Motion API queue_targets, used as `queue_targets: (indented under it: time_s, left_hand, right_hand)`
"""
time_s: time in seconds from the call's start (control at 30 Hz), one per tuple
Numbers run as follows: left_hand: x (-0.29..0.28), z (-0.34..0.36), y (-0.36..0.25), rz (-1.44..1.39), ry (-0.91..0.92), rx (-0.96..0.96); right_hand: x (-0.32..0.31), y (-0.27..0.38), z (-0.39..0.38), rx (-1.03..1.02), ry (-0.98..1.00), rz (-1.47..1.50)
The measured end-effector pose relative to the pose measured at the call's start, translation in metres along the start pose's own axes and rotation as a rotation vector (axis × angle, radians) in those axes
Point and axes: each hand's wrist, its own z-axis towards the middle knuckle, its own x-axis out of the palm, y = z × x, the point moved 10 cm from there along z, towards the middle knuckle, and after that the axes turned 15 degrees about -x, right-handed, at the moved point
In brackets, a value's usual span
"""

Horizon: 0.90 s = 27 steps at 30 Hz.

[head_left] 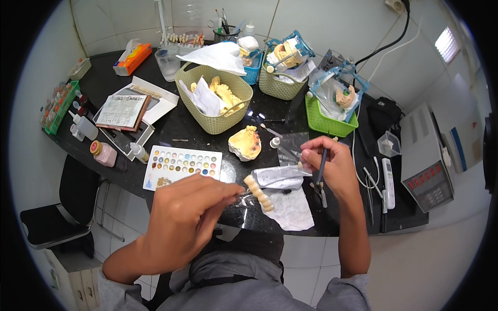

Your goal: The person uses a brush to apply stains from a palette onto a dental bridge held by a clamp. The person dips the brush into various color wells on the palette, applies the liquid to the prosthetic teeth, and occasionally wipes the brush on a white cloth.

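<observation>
My left hand point(181, 217) is closed in a pinch on a thin metal holder point(243, 194). At its end a row of tooth-coloured crowns, a dental bridge point(259, 194), hangs above the bench's front edge. To the right, my right hand point(330, 161) grips a slim dark-handled tool point(322, 167), its tip pointing down. Beside those fingertips is a small tooth-coloured piece point(300, 165); whether they hold it I cannot tell. A plaster dental model point(245, 144) sits beyond the hands. Left of it lies a white palette point(181, 168) with several rows of coloured wells, partly behind my left hand.
Crumpled white paper point(290, 212) lies at the front edge of the black bench point(342, 217). Baskets stand behind: beige point(212, 122), another beige point(280, 89), green point(332, 123). Small bottles point(85, 127) line the left side; a grey machine point(423, 155) stands right.
</observation>
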Motion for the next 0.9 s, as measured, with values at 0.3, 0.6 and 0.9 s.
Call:
queue_targets:
  time_s: [0.3, 0.6, 0.9]
  left_hand:
    - [0.032, 0.02, -0.013, 0.168, 0.074, 0.234]
    - [0.066, 0.033, -0.02, 0.301, 0.201, 0.457]
    - [0.078, 0.034, -0.018, 0.259, 0.254, 0.485]
  right_hand:
    - [0.003, -0.004, -0.005, 0.078, 0.064, 0.088]
    - [0.015, 0.005, -0.013, 0.119, 0.119, 0.208]
    - [0.022, 0.016, -0.018, 0.096, 0.184, 0.275]
